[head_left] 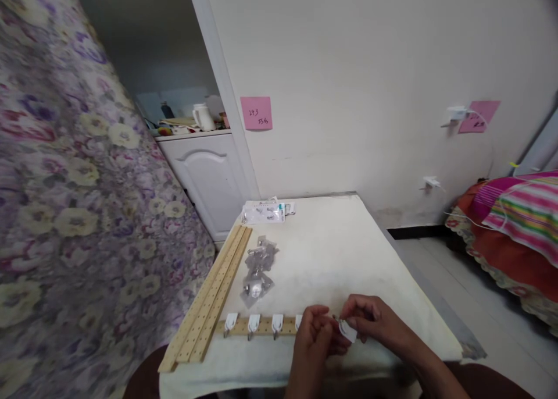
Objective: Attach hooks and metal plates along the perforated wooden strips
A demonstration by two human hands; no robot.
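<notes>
Near the table's front edge, my right hand [370, 319] pinches a small white hook [349, 332] between thumb and fingers. My left hand [314, 341] is closed, its fingers curled against the hook's left side. Below and left of them lies a short perforated wooden strip [263, 327]. Several white hooks with metal ends sit on it in a row, one of them [254, 323] upright near the middle. My left hand partly covers the rightmost of these, and the strip's right end is hidden behind my hands.
Long perforated wooden strips [218, 294] lie along the table's left side. Small clear plastic packets [260, 259] are heaped beside them. Packaged hooks [264, 213] lie at the back left of the cloth-covered table [331, 242]. A floral curtain [87, 201] hangs at left.
</notes>
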